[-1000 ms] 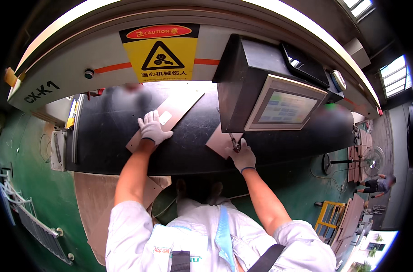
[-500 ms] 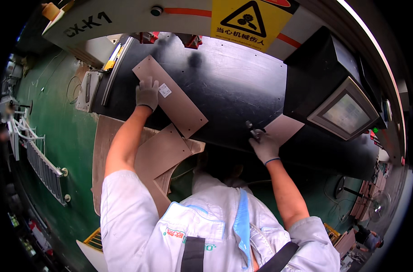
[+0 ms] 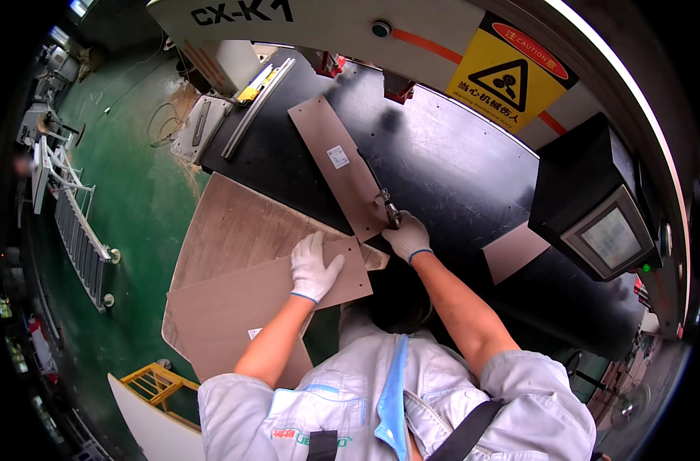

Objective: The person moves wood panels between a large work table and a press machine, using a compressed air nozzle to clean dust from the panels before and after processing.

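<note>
Left hand (image 3: 314, 266), white glove: fingers spread, lying flat on the top brown panel (image 3: 265, 296) of a stack, pressing on its upper right part.

Right hand (image 3: 407, 237), white glove with a blue cuff: closed around a small metal tool (image 3: 387, 207), whose tip meets the near end of a long narrow brown board (image 3: 339, 167).

Long narrow brown board: lies flat on the black desk (image 3: 457, 161), running from the hand away toward the machine; a small white label sits about halfway along it.

Stack of brown panels (image 3: 234, 230): at the near left edge of the black desk, reaching out over the floor; several sheets fanned at slightly different angles, wood-grain faces up; a small white label on the lower sheet.

Black desk: broad matt surface, dusty in patches. A pale pink-brown rectangular piece (image 3: 515, 251) lies at its right, well apart from the board. A metal rail and a yellow-handled item (image 3: 255, 83) lie at the far left edge.

Machine housing (image 3: 319, 23): cream, curved, across the far side, carrying a yellow triangular warning sign (image 3: 513, 77) and an orange stripe. A black box with a tilted screen (image 3: 607, 234) stands at the right.

Room: green painted floor (image 3: 135, 184), loose cables, a grey wheeled rack (image 3: 77, 223) at left, a yellow frame (image 3: 156, 384) near the lower left.
</note>
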A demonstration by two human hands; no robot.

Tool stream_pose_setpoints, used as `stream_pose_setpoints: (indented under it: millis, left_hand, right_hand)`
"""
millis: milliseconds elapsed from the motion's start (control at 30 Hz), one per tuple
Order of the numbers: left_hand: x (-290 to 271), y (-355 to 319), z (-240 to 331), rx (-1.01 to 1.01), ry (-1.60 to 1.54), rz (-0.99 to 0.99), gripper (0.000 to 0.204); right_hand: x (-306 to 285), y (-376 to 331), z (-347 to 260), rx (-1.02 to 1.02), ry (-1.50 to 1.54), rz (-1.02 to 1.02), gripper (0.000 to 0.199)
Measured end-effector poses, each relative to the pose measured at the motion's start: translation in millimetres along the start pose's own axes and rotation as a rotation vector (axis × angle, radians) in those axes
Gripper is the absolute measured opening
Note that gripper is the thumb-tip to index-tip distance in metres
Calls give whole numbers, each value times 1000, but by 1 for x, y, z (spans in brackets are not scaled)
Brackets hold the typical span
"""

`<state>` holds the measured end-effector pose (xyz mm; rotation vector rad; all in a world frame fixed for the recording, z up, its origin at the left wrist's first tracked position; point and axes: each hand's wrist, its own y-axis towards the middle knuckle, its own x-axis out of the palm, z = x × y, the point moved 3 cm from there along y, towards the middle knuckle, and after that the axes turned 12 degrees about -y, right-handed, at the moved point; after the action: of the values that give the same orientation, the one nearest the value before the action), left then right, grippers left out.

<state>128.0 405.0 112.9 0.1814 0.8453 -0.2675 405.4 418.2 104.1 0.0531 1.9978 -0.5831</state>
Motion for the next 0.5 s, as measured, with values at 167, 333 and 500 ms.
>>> stream_pose_setpoints:
  millis: [167,333,500]
  left_hand:
    - [51,90,32,-280,-112,154,107]
    - [31,176,72,-856,24,71,135]
    - [25,188,23,-660,298,11,133]
  right_hand:
    - [-3,9,-25,140,645,-307,26]
    - [12,-19,-28,222,797,-366,18]
    - [27,-114,-47,293,716,-613,40]
